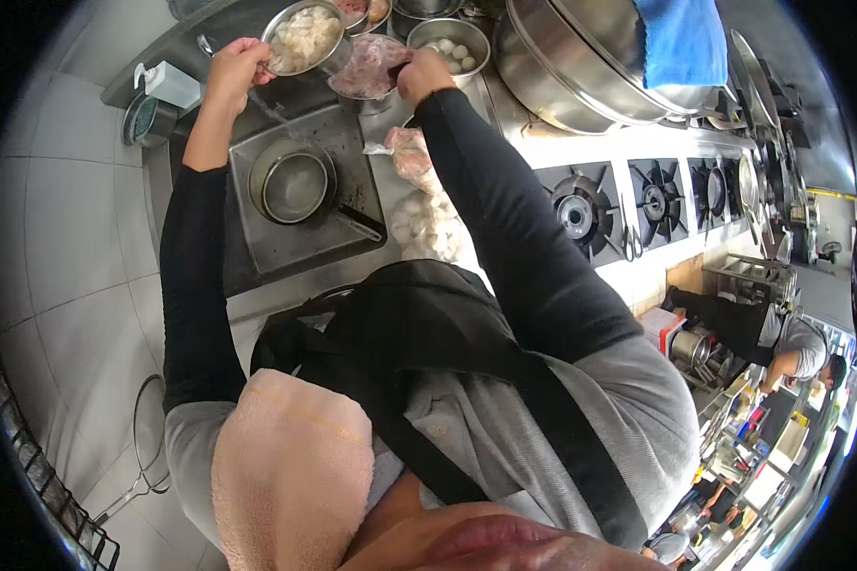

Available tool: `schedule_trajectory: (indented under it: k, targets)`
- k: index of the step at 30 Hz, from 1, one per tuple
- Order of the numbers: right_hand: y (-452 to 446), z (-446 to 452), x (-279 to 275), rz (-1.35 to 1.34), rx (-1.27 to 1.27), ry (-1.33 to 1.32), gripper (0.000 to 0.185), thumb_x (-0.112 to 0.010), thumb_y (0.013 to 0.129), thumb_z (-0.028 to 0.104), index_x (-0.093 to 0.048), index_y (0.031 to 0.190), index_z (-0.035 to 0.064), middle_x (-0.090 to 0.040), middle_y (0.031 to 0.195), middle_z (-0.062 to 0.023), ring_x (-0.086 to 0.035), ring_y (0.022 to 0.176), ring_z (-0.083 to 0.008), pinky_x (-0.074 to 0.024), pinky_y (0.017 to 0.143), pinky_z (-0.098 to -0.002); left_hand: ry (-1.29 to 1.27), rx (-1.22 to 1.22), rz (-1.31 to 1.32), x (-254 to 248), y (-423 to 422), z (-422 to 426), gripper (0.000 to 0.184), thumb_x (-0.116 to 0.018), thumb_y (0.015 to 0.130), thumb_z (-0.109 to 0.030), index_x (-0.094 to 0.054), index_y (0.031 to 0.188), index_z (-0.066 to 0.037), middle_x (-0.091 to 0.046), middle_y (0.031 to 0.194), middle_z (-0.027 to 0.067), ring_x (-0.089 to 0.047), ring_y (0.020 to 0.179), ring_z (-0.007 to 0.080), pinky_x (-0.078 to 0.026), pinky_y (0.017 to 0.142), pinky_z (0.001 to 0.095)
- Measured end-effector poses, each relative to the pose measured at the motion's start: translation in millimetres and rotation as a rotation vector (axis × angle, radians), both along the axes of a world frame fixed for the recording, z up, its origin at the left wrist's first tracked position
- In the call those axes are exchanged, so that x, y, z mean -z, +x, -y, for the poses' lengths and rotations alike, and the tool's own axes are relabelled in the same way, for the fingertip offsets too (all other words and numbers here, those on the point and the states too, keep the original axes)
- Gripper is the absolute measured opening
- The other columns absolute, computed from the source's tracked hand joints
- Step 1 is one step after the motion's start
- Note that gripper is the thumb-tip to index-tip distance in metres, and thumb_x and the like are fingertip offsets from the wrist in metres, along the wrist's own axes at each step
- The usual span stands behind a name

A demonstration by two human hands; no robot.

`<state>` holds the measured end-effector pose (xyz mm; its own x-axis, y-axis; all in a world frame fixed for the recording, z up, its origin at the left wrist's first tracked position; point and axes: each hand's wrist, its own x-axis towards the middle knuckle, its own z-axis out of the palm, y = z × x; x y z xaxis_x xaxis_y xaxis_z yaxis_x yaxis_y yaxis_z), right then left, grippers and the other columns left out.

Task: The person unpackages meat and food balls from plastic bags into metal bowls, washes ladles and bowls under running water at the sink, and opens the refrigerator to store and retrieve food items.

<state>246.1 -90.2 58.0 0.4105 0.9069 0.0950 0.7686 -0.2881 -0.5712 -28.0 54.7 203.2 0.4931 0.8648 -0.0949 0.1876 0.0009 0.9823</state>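
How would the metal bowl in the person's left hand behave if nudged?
The bowl looks stiff, its shiny wall evenly round. It is probably fairly heavy, being well filled with pale food. With the left hand at one side of its rim, it could tip and spill.

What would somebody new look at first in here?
Probably the giant round steel pot beyond the right arm, with a bright blue towel draped over it. Next, perhaps the peach towel on the person's left shoulder. Then the left hand, beyond the sink, gripping a metal bowl of pale food.
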Motion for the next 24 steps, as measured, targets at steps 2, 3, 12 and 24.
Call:
schedule_trajectory:
  k: [2,3,12,24]
  targets:
    - [-3,-1,-6,0.215,0.033,-0.131,0.029,-0.061,0.076,0.022,-0.074,0.093,0.0018,-0.069,0.1,-0.0248,-0.068,0.096,-0.0371,-0.0543,0.082,-0.042,-0.012,-0.01,-0.007,2,-9,3,0.007,-0.065,0.081,-0.01,-0.062,0.085,-0.005,-0.061,0.07,0.0021,-0.059,0.055,0.0112,-0.048,0.051,0.0225]
    - [-5,-5,5,0.208,0.091,-0.118,0.031,-0.06,0.077,0.023,-0.074,0.095,0.0019,-0.07,0.101,-0.0233,-0.068,0.097,-0.0366,-0.054,0.083,-0.0432,-0.024,-0.017,-0.019,4,-15,5,0.007,-0.065,0.081,-0.01,-0.062,0.085,-0.005,-0.061,0.07,0.0022,-0.059,0.055,0.0111,-0.048,0.051,0.0224]
    - [-4,63,-42,0.243,0.2,-0.078,0.033,-0.063,0.085,0.036,-0.073,0.088,0.0049,-0.071,0.09,-0.018,-0.068,0.087,-0.0385,-0.0541,0.076,-0.046,0.005,-0.076,-0.024,0,-44,-4,0.009,-0.066,0.081,-0.01,-0.063,0.087,-0.004,-0.06,0.069,0.0005,-0.058,0.054,0.0096,-0.047,0.051,0.0212]
    - [26,202,-141,-1.27,0.714,0.346,0.021,-0.058,0.091,0.004,-0.056,0.102,-0.0133,-0.061,0.092,-0.0181,-0.067,0.074,-0.0254,-0.0626,0.068,-0.0341,0.032,0.303,0.073,-12,115,-39,0.002,-0.067,0.074,-0.002,-0.066,0.074,0.0,-0.06,0.065,0.0069,-0.058,0.054,0.0153,-0.046,0.046,0.0284]
